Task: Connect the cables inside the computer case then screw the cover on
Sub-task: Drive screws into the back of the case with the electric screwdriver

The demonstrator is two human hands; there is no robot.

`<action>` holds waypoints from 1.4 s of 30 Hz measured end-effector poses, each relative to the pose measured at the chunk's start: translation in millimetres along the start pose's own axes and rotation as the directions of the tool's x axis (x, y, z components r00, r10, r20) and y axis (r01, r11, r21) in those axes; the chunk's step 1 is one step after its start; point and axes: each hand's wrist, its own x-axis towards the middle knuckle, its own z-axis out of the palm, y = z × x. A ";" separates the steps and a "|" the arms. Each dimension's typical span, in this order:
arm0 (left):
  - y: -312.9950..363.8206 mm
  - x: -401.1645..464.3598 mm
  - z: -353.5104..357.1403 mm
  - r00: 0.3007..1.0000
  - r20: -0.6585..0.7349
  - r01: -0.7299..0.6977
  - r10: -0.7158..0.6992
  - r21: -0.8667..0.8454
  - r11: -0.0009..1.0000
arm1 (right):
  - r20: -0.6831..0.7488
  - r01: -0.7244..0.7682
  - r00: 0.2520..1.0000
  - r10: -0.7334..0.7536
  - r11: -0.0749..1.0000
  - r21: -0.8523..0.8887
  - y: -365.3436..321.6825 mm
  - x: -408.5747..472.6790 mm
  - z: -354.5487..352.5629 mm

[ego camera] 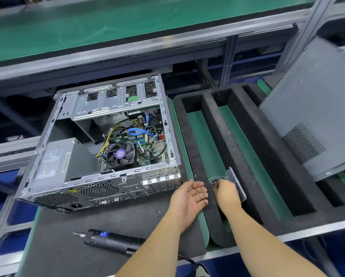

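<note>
Right now the computer case [99,148] lies on its side on a dark mat [91,232], with its top open so you can see inside. It is shiny silver metal. Inside sit a round fan [120,154], a grey power box [57,160], a green board, and loose cables [141,132] — blue, yellow and black ones. The grey cover [315,108] is not on the case; it leans tilted at the far right, well apart from it, and it has a patch of tiny holes.

The left hand [189,194] is just beside the case's near corner, palm up, fingers loose, with a small screw [197,193] lying on it. The right hand [226,191] reaches into a little clear tray of screws [215,181] — its fingers are curled down, but I cannot tell if they pinch anything. That tray sits in a slot of a black foam holder [245,148] between the case and the cover.

A black electric screwdriver [109,240] lies on the mat near the left arm.
</note>
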 end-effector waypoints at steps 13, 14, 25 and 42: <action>-3.6 1.5 6.5 0.997 -0.069 -0.022 0.019 -0.035 0.999 | -0.137 0.203 0.979 -0.150 0.692 0.693 -11.5 -49.2 -43.4; -3.1 -0.4 3.1 0.999 -0.047 -0.020 0.018 -0.045 0.999 | -0.155 0.166 0.984 -0.088 0.764 0.624 -7.3 -44.4 -37.5; -1.8 -1.4 4.9 0.997 -0.058 -0.050 0.049 -0.012 0.999 | 0.090 0.022 0.995 -0.031 0.996 0.092 -8.3 -6.3 -10.8; -1.1 -1.8 5.0 0.997 -0.054 -0.045 0.046 0.030 0.999 | 0.115 0.068 0.991 -0.070 0.997 0.023 2.8 -9.9 -6.0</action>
